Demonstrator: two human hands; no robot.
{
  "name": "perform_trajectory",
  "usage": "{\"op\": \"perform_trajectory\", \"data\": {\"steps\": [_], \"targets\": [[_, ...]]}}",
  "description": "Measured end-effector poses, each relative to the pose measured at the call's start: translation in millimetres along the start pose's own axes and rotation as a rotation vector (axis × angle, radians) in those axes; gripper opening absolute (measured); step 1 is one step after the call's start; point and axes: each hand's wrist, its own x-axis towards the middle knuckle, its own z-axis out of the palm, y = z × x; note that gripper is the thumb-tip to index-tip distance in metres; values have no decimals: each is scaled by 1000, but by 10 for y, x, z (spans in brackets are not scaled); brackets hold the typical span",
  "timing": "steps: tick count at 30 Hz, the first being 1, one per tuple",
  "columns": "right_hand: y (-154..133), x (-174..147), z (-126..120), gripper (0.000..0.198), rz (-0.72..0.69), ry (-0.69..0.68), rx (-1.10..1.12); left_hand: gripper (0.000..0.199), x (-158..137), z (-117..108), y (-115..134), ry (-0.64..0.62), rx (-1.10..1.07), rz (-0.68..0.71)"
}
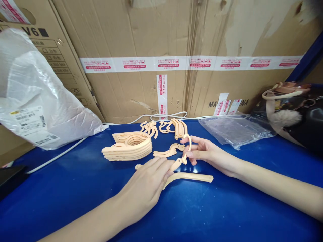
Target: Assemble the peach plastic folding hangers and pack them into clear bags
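Note:
My left hand is closed over a beige plastic hanger piece, pressing it near the blue table top. From under its fingers a long curved hanger arm reaches to the right, and a shorter rounded end points at the hook. Between thumb and fingers my right hand pinches a beige hanger hook, whose lower end is close to that rounded end; whether they touch I cannot tell. Just behind lies another curved hanger piece. To the left sits a stack of beige hangers.
Loose hooks and a bundle of hanger arms lie farther back. A clear plastic bag and a dark handbag are at right. A white parcel bag leans at left. Cardboard boxes and a white cable border the table.

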Motion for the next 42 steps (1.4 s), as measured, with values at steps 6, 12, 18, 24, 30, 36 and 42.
{"op": "perform_trajectory", "data": {"steps": [6,12,18,24,30,36,42], "targets": [[21,-6,3,39,-7,-11,-25,32,0,8,-9,14,106,76],[75,6,-35,43,-14,-12,-54,39,-6,25,2,81,257,186],[-11,-22,19,43,-12,16,-105,33,1,37,8,66,300,188],[-29,-47,26,46,-17,41,-134,31,10,51,7,92,362,220],[-49,-68,40,55,-104,38,-161,29,-4,68,23,128,437,228],[-62,-86,93,60,-185,52,-189,34,2,76,52,161,541,236],[-68,-92,121,60,-186,71,-261,39,10,73,74,137,603,207]]}}
